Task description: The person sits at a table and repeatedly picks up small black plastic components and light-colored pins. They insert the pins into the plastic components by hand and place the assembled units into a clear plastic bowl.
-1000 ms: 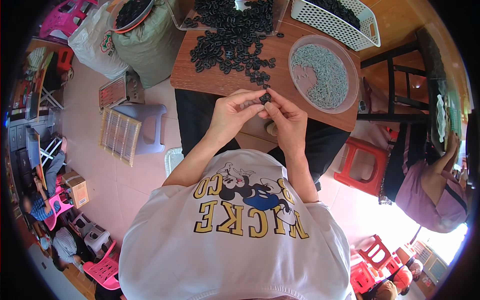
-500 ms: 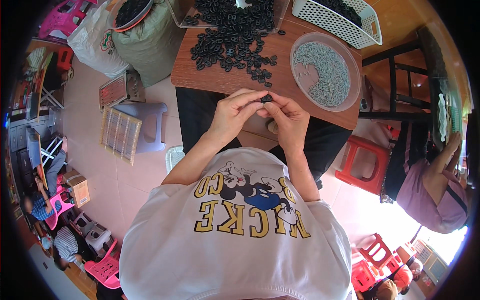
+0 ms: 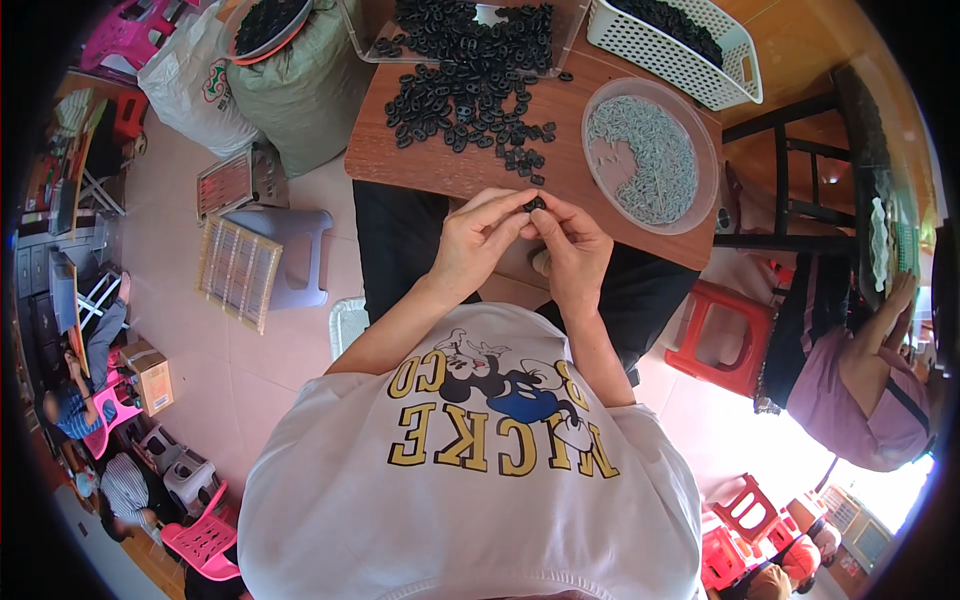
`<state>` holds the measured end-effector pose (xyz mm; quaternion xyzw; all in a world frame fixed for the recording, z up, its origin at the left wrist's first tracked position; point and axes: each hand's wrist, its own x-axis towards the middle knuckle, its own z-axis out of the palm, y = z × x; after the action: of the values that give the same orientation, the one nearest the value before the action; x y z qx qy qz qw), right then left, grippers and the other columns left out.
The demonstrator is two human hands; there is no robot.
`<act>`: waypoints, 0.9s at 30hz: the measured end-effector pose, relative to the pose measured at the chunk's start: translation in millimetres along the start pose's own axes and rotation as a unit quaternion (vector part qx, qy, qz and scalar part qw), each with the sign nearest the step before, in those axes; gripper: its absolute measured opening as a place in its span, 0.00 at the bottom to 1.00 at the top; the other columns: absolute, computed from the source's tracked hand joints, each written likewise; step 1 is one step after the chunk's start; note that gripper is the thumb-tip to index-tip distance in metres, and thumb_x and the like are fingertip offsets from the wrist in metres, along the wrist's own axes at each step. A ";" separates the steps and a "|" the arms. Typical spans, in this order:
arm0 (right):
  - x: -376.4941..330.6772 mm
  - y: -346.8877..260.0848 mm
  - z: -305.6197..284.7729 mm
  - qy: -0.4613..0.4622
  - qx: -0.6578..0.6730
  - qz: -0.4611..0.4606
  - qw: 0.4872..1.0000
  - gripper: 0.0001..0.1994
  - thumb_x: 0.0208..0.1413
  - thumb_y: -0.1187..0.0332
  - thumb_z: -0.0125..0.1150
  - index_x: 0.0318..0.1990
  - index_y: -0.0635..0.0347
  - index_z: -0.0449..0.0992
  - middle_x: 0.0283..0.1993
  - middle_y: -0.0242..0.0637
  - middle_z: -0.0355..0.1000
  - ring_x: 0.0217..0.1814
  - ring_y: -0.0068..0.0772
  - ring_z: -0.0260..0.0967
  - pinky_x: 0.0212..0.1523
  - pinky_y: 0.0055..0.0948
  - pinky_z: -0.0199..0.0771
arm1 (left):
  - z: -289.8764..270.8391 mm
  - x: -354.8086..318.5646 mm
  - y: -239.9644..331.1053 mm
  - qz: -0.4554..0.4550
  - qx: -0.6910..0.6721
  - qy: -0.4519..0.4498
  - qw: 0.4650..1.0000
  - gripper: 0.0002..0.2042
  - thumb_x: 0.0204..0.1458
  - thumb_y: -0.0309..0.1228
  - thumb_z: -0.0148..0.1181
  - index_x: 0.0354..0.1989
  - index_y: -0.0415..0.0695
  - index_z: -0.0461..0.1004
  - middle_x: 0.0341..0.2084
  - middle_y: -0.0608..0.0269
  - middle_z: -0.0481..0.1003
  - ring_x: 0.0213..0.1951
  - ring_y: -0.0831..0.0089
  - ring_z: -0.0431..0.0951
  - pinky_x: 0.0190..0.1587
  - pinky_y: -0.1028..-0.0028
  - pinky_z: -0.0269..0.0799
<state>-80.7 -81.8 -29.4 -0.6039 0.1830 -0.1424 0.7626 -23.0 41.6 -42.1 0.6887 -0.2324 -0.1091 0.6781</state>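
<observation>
Between my two hands, just off the table's near edge, is a small black oval plastic piece with holes [image 3: 534, 204]. The fingertips of my left hand [image 3: 474, 240] pinch it from the left. My right hand [image 3: 574, 252] grips it from the other side with thumb and forefinger. Fingers cover most of the piece. Beyond them, a loose heap of similar black pieces [image 3: 460, 105] spreads over the brown table [image 3: 420, 160]. To the right stands a round clear tub [image 3: 711, 150] holding many small silvery screws [image 3: 665, 165].
A clear bin [image 3: 572, 40] of black pieces and a white perforated basket [image 3: 735, 85] stand at the table's far side. Left are full sacks [image 3: 310, 105] and a grey stool [image 3: 305, 260]. A red stool [image 3: 722, 338] and a seated person [image 3: 850, 390] are at right.
Both hands still hold the black piece together and have shifted very slightly toward me. The piece appears turned a little between the fingertips.
</observation>
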 end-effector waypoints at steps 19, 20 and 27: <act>186.7 -176.4 -99.6 0.271 -0.529 -0.419 0.687 0.13 0.51 0.74 0.58 0.45 0.67 0.73 0.37 0.45 0.75 0.34 0.31 0.74 0.37 0.25 0.71 | -23.7 -13.7 -19.0 -0.156 -0.158 0.042 0.974 0.15 0.55 0.26 0.54 0.51 0.36 0.70 0.38 0.58 0.76 0.37 0.78 0.75 0.40 0.80 0.70; 184.8 -165.0 -88.4 0.225 -0.493 -0.415 0.731 0.13 0.51 0.72 0.58 0.45 0.65 0.74 0.38 0.46 0.75 0.35 0.33 0.74 0.37 0.27 0.71 | -27.1 -15.8 -21.0 -0.159 -0.150 0.056 0.974 0.15 0.55 0.26 0.54 0.50 0.36 0.70 0.37 0.59 0.76 0.37 0.78 0.75 0.40 0.80 0.70; 80.2 -38.4 -18.1 -0.060 -0.431 -0.258 0.862 0.08 0.50 0.71 0.59 0.36 0.65 0.76 0.35 0.48 0.73 0.36 0.50 0.72 0.37 0.38 0.72 | -37.5 -20.2 -32.0 -0.192 -0.105 0.052 0.974 0.13 0.54 0.25 0.55 0.47 0.36 0.72 0.36 0.59 0.77 0.37 0.79 0.75 0.40 0.81 0.70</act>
<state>-17.1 -141.5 -4.3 -0.9054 0.0176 -0.2046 0.3715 -17.6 83.3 -74.8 0.6503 -0.0471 -0.2252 0.7240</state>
